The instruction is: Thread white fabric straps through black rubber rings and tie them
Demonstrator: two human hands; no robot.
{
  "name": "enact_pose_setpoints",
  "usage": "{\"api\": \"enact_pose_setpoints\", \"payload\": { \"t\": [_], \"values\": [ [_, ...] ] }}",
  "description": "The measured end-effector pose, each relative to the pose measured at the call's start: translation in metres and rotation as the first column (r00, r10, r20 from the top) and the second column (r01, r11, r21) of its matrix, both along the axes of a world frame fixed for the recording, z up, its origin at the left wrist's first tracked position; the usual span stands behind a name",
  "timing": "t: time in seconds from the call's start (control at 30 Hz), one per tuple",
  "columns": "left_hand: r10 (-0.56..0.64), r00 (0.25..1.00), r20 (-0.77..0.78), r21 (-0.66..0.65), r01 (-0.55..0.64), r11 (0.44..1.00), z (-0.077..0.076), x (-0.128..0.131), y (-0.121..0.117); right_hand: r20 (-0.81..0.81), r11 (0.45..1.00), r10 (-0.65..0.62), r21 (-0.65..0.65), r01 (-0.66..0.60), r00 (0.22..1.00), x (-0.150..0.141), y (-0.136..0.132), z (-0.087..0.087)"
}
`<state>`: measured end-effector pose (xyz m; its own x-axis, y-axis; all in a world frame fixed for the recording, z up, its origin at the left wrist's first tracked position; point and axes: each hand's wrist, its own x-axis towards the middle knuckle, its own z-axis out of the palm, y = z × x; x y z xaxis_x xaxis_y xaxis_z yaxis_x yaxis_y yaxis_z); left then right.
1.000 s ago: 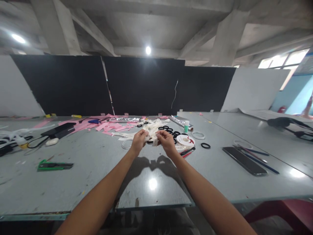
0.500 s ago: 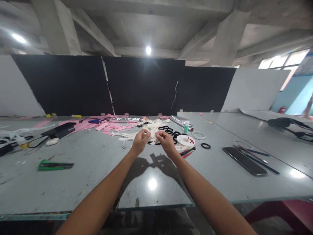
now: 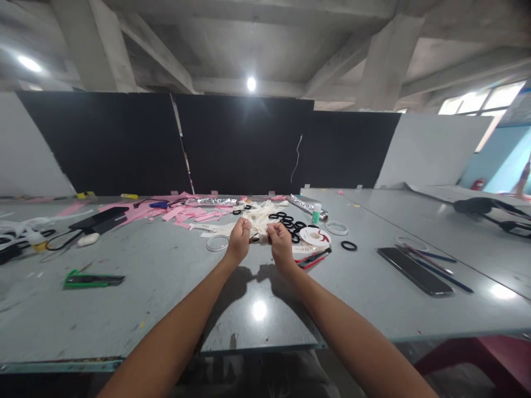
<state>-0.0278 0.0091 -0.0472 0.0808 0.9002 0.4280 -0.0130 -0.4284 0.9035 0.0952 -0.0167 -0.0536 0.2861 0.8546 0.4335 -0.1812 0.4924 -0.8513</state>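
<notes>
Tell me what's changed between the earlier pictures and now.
The left hand and right hand have tilted more upright, their fingertips slightly farther apart than in the previous picture. The right wrist has eased left, uncovering more of the red cutter. Both hands still pinch cream ribbon; no release shows. The spool, green cutter and phone stayed put.

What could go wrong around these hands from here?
The cream ribbon held between the left hand and right hand might snag on the loose ribbon pile behind it. The red-and-black cutter lies close by the right hand, which could brush it; whether its blade is out, I can't tell. Black rings crowd beside the pile and might get knocked.
</notes>
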Motion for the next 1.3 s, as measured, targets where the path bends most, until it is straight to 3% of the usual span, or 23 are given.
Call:
{"api": "enact_pose_setpoints", "payload": {
  "t": [0.1, 0.2, 0.37, 0.47, 0.53, 0.7, 0.93, 1.03, 1.3],
  "values": [
    [0.046, 0.998, 0.05, 0.022, -0.047, 0.999, 0.0, 0.002, 0.0, -0.085, 0.998, 0.017, -0.064, -0.022, 0.996, -0.004, -0.004, 0.0],
    [0.022, 0.993, 0.118, -0.024, -0.019, 1.0, 0.004, 0.004, -0.005, -0.122, 0.993, 0.032, -0.106, -0.045, 0.992, -0.005, -0.007, 0.003],
    [-0.095, 0.968, 0.234, -0.145, 0.132, 0.981, 0.015, -0.002, -0.013, 0.012, 0.997, 0.074, -0.02, -0.074, 0.997, 0.0, -0.008, 0.009],
    [-0.228, 0.959, 0.17, -0.217, 0.262, 0.94, 0.019, -0.008, -0.014, 0.074, 0.993, 0.113, 0.029, -0.115, 0.991, 0.003, -0.008, 0.011],
    [-0.263, 0.962, 0.072, -0.243, 0.273, 0.931, 0.021, -0.01, -0.015, 0.103, 0.991, 0.122, 0.045, -0.127, 0.987, 0.004, -0.009, 0.011],
    [-0.244, 0.964, -0.105, -0.123, 0.231, 0.965, 0.021, -0.005, -0.019, 0.178, 0.997, 0.06, 0.026, -0.066, 0.982, 0.006, -0.009, 0.007],
    [-0.237, 0.932, -0.274, 0.007, 0.249, 0.969, 0.013, -0.001, -0.015, 0.001, 0.996, 0.052, -0.068, -0.052, 0.999, 0.009, -0.006, 0.005],
    [-0.228, 0.939, -0.257, 0.056, 0.25, 0.967, 0.012, -0.002, -0.014, 0.054, 0.995, 0.072, -0.077, -0.067, 0.996, 0.012, -0.008, 0.008],
    [-0.206, 0.97, -0.129, 0.026, 0.211, 0.977, 0.007, -0.001, -0.009, 0.249, 0.99, 0.136, -0.004, -0.14, 0.959, 0.009, -0.009, 0.007]
  ]
}}
